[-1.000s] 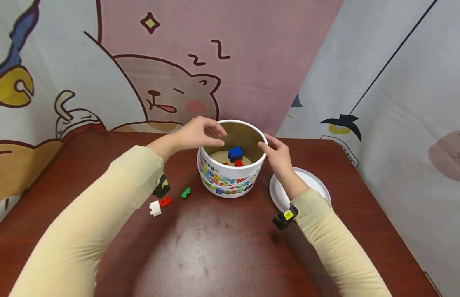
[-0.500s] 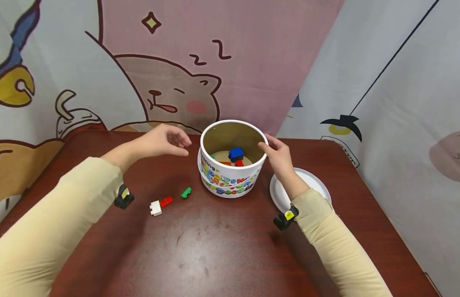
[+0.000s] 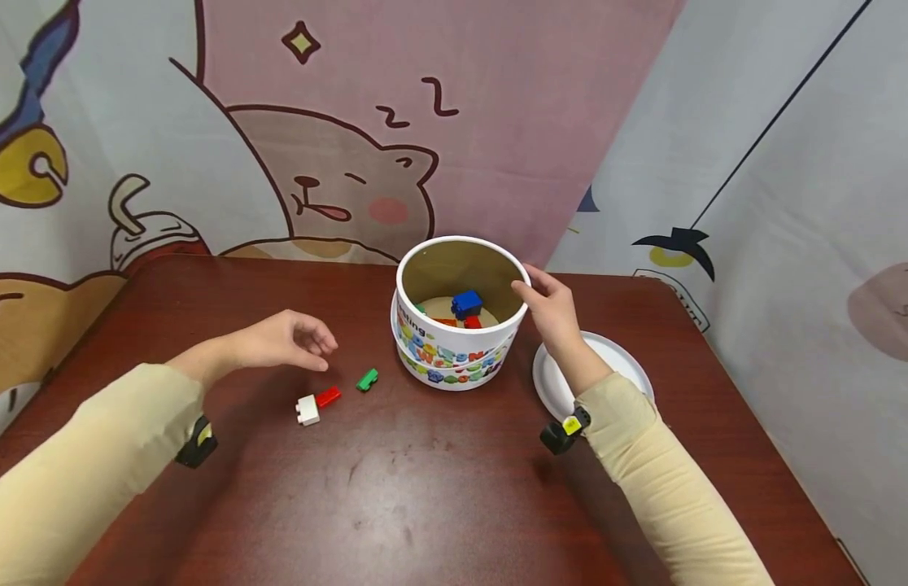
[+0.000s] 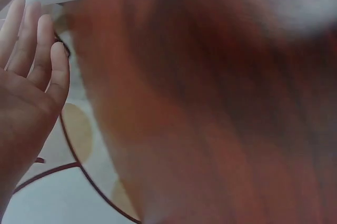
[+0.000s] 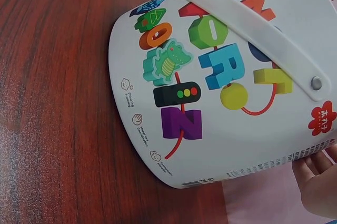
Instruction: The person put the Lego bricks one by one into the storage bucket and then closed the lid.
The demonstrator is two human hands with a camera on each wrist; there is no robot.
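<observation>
A white bucket [image 3: 454, 376] printed with colourful letters stands upright at the table's middle back. My right hand [image 3: 555, 313] grips its right rim, thumb at the inside and fingers along the outer wall; the right wrist view shows the printed wall and white handle [image 5: 253, 26]. Inside lie a blue brick [image 3: 466, 303], a red brick [image 3: 472, 322] and other bricks partly hidden by the rim. My left hand [image 3: 274, 342] hovers with relaxed fingers, holding nothing, just behind a white brick [image 3: 307, 409] and a flat red brick [image 3: 328, 396]. A small green brick [image 3: 367, 379] lies right of them.
A round white lid [image 3: 621, 358] lies right of the bucket, partly covered by the right forearm. The dark red-brown table [image 3: 395, 505] backs onto a cartoon-printed curtain [image 3: 527, 122].
My left hand has drawn away from above the bucket's opening, moving left and down toward the loose bricks. My right hand and the bucket have stayed in place.
</observation>
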